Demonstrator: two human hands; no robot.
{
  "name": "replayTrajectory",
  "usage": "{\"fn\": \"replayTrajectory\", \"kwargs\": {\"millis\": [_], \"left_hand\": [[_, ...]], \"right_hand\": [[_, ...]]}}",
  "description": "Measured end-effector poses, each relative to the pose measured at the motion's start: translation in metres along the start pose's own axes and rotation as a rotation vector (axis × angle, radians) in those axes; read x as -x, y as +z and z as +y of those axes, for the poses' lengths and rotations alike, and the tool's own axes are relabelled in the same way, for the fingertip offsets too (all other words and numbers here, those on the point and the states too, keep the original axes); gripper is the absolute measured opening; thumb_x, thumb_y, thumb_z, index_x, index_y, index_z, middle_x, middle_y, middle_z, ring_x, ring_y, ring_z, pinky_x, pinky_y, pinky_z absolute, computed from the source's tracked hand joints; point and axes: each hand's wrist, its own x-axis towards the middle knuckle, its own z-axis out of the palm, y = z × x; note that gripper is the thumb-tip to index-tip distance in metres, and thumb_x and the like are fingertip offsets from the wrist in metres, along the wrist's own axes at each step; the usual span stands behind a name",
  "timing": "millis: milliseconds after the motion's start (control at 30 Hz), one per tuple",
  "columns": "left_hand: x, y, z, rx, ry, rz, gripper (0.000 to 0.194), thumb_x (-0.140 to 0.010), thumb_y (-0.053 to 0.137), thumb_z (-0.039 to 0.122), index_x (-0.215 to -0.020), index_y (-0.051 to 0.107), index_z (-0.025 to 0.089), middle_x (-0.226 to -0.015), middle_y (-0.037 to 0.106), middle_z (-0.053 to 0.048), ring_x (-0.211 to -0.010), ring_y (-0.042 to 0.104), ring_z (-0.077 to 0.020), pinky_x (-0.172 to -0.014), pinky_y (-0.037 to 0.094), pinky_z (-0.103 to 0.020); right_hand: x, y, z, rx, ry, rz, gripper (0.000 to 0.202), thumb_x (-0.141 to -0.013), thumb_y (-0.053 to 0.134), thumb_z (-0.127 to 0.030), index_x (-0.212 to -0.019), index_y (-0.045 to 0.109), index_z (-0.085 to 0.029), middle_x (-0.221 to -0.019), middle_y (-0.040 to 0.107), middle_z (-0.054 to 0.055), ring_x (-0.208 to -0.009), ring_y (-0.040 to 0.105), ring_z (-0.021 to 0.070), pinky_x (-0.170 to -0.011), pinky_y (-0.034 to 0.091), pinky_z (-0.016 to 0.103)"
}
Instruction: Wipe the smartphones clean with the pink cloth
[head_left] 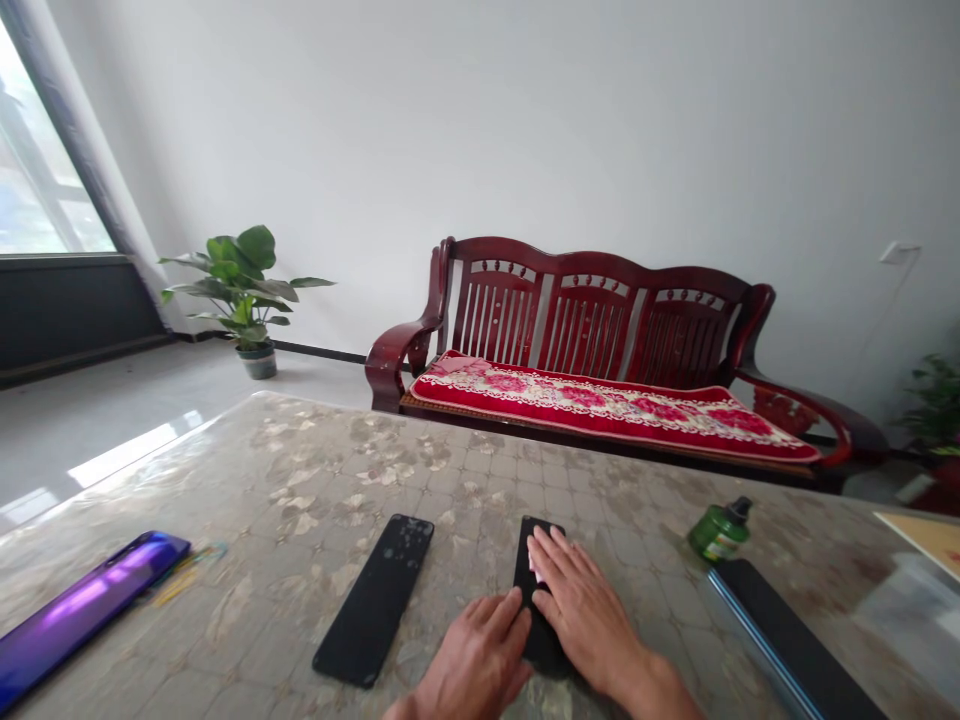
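Observation:
A flat black phone (527,525) lies on the patterned table, largely covered by my hands. My right hand (589,605) lies over it with fingers stretched forward, pressing a small pinkish-white cloth (534,570) against its surface; most of the cloth is hidden under the fingers. Along the near left edge, my left hand (480,650) is closed, fingertips and thumb on the phone's side. Left of it rests a second black phone (375,600), whose upper end has pale spots or smudges.
A purple phone (90,615) lies far left beside thin coloured bands (184,575). To the right are a green bottle (718,532), a blue-edged dark phone (795,640) and a clear plastic container (911,620). Beyond the table (450,480) stands a wooden bench (585,320).

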Motion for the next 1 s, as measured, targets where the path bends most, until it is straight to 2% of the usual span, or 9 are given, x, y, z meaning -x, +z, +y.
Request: {"fn": "replayTrajectory", "kwargs": {"millis": [133,233,400,600,733,800,900,1000], "left_hand": [[0.0,-0.006,0.003,0.01,-0.017,-0.019,0.036,-0.088,0.066,0.03,-0.121,0.057,0.018,-0.128,0.061,-0.01,-0.112,0.059,-0.0246,-0.099,0.048,-0.035],[0.0,-0.007,0.003,0.009,-0.026,-0.021,0.037,-0.087,0.068,0.03,-0.121,0.057,0.018,-0.129,0.061,-0.01,-0.112,0.06,-0.0252,-0.099,0.048,-0.036],[0.0,-0.005,0.001,0.004,-0.001,-0.015,0.041,-0.09,0.064,0.033,-0.127,0.055,0.018,-0.131,0.06,-0.011,-0.115,0.059,-0.0255,-0.099,0.048,-0.035],[-0.001,-0.004,0.0,-0.002,-0.015,-0.027,0.041,-0.088,0.066,0.033,-0.124,0.056,0.018,-0.131,0.06,-0.011,-0.115,0.059,-0.0264,-0.099,0.048,-0.036],[0.0,-0.006,0.001,0.004,-0.017,-0.047,0.039,-0.09,0.062,0.033,-0.126,0.056,0.018,-0.132,0.059,-0.011,-0.116,0.059,-0.0259,-0.099,0.048,-0.036],[0.0,-0.004,0.0,-0.003,-0.013,-0.041,0.04,-0.091,0.062,0.034,-0.127,0.055,0.019,-0.132,0.06,-0.012,-0.116,0.059,-0.0261,-0.099,0.048,-0.036],[0.001,0.0,-0.001,-0.025,0.001,-0.028,0.041,-0.09,0.063,0.035,-0.127,0.055,0.018,-0.131,0.06,-0.012,-0.116,0.059,-0.0274,-0.099,0.048,-0.037],[0.001,0.003,-0.002,-0.039,0.002,-0.026,0.04,-0.09,0.064,0.036,-0.125,0.056,0.019,-0.132,0.06,-0.012,-0.116,0.059,-0.0278,-0.098,0.049,-0.038]], "right_hand": [[0.015,0.002,-0.005,0.002,-0.006,-0.007,0.054,-0.098,0.039,-0.033,-0.151,0.03,-0.028,-0.157,0.028,-0.001,-0.144,0.025,0.0221,-0.118,0.025,0.045],[0.006,0.001,-0.003,0.016,0.0,0.013,0.053,-0.099,0.037,-0.033,-0.151,0.03,-0.028,-0.157,0.027,-0.001,-0.145,0.024,0.0222,-0.118,0.024,0.046],[-0.023,0.0,-0.002,0.039,0.13,0.048,0.053,-0.097,0.037,-0.035,-0.149,0.036,-0.022,-0.155,0.031,0.004,-0.144,0.027,0.0249,-0.117,0.024,0.047],[-0.013,0.003,-0.013,0.08,0.139,0.097,0.053,-0.094,0.041,-0.03,-0.146,0.042,-0.021,-0.152,0.039,0.005,-0.14,0.035,0.026,-0.114,0.029,0.046],[-0.014,-0.004,-0.012,0.081,0.154,0.161,0.042,-0.098,0.035,-0.03,-0.134,0.057,-0.024,-0.138,0.057,0.006,-0.125,0.051,0.0243,-0.106,0.038,0.042],[-0.023,-0.009,-0.011,0.075,0.177,0.185,0.041,-0.098,0.035,-0.028,-0.132,0.058,-0.025,-0.129,0.062,0.007,-0.115,0.057,0.0233,-0.098,0.044,0.038],[-0.036,-0.013,-0.011,0.109,0.173,0.197,0.039,-0.097,0.04,-0.029,-0.132,0.057,-0.027,-0.117,0.064,0.008,-0.105,0.058,0.0245,-0.092,0.046,0.037],[-0.04,-0.012,-0.013,0.159,0.149,0.193,0.036,-0.096,0.044,-0.03,-0.13,0.058,-0.028,-0.112,0.063,0.008,-0.103,0.057,0.0257,-0.09,0.046,0.039]]}}
